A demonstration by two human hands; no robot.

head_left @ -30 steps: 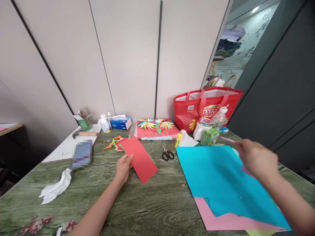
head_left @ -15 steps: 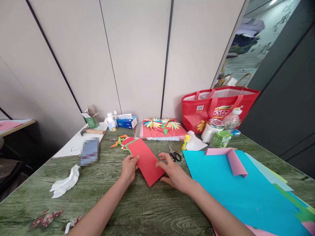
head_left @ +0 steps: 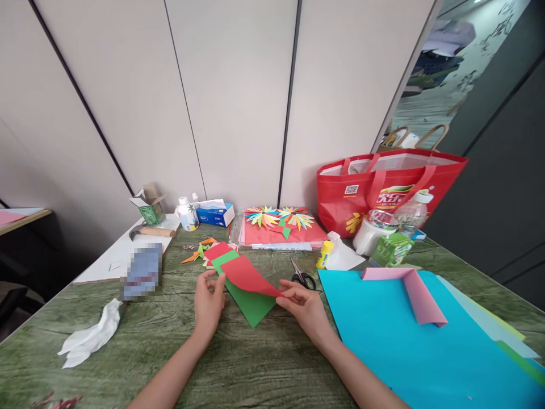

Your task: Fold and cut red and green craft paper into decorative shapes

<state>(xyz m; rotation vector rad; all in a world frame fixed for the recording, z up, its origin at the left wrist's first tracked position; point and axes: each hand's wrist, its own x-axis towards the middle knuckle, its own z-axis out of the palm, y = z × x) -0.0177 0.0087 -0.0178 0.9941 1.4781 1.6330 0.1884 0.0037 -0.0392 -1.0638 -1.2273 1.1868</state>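
Observation:
My right hand pinches the near right corner of a red paper sheet between thumb and fingers. That sheet curves up from a green paper sheet under it. Another red sheet shows at the far end, beneath the green one. My left hand is beside the stack's left edge, fingers loosely bent and apart, thumb tip at the green sheet's edge. Black-handled scissors lie just beyond my right hand. Folded orange and green paper pieces lie behind the stack.
A large blue sheet with a folded pink strip covers the right side. Behind stand a glue stick, a red bag and a tissue box. A hammer and crumpled tissue are at left.
My right hand has taken the top red sheet's corner and lifted it, uncovering the green sheet. My left hand has let go of the stack and shifted left. The view has turned slightly.

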